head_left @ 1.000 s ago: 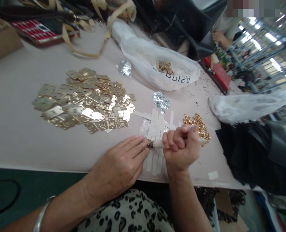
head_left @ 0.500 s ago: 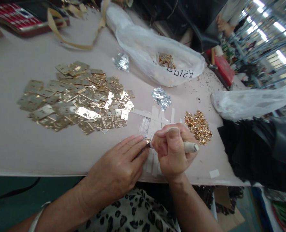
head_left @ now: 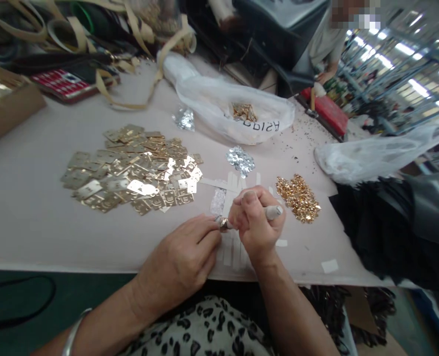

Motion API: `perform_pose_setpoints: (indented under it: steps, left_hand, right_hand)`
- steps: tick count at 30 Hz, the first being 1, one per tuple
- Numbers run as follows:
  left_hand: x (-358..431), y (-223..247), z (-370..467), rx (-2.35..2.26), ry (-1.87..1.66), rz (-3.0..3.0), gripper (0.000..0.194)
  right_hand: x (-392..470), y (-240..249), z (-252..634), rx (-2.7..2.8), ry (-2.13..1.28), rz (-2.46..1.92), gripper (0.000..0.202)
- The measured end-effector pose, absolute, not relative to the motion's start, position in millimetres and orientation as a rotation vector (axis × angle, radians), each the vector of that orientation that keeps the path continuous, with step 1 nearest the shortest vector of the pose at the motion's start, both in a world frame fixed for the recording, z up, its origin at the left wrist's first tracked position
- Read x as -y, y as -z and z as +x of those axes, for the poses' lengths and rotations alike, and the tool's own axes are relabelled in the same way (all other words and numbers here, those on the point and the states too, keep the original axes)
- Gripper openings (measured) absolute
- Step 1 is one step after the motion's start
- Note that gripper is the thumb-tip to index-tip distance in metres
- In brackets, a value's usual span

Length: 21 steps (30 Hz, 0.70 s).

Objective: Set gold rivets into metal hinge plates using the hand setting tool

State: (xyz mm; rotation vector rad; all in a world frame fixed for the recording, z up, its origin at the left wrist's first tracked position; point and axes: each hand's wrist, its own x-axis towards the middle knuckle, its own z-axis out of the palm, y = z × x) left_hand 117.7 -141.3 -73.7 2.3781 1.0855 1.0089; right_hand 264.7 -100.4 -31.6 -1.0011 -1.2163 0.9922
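Note:
My right hand [head_left: 256, 220] is closed round a pale-handled tool [head_left: 273, 212], its tip pointing left at a small shiny metal piece [head_left: 223, 223]. The fingers of my left hand [head_left: 184, 254] are pressed together at the left side of that piece, over light tape strips [head_left: 233, 247] on the table. Left of the hands lies a wide pile of gold metal plates [head_left: 130, 173]. Beyond them is a small heap of silver discs [head_left: 241, 161], and to the right sits a heap of small gold parts [head_left: 299, 198].
A white plastic bag [head_left: 212, 106] holding gold pieces lies behind. Black material [head_left: 375, 232] and another plastic bag [head_left: 338, 160] are at the right. A red calculator [head_left: 62, 83] and a cardboard box [head_left: 12, 111] stand at the left. A person's arm [head_left: 329, 71] shows far off.
The camera view has shifted, showing more of the table's far left. My right hand has tilted slightly, and both hands remain at the small metal piece.

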Motion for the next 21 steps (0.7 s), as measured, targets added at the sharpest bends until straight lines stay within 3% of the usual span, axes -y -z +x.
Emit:
perform_pose_setpoints:
  steps: [7, 14, 21]
  left_hand:
    - [113, 65, 121, -0.943, -0.817, 2.730, 0.036]
    - [105, 58, 134, -0.963, -0.633, 2.899, 0.010]
    - [145, 56, 134, -1.247, -0.794, 2.784, 0.015]
  right_hand:
    - [123, 17, 298, 1.058, -0.993, -0.895, 0.023]
    - [145, 19, 319, 0.987, -0.914, -0.926, 0.024]
    - [148, 23, 323, 0.928, -0.890, -0.952, 0.024]
